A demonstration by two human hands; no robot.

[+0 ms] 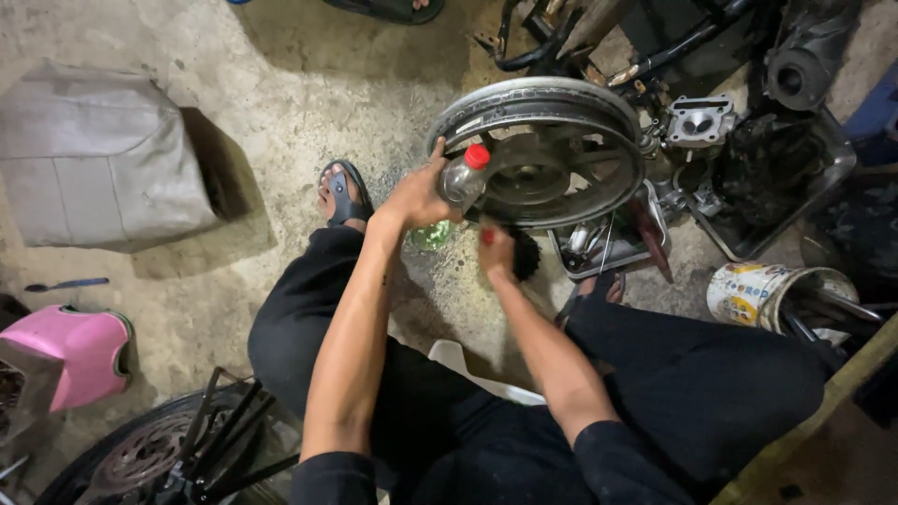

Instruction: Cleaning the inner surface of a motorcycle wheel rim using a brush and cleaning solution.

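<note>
My left hand grips a small clear bottle with a red cap, tilted toward a bare motorcycle wheel rim that stands upright on the floor in front of me. My right hand is closed on a dark brush or cloth with a red bit showing, held just below the rim's lower edge. I am seated low, knees apart in black trousers, with sandalled feet either side of the rim.
A grey seat cover lies at left, a pink stool below it. Another wheel sits bottom left. Engine parts, a metal tray and a paint tin with tools crowd the right. Another person's foot shows at top.
</note>
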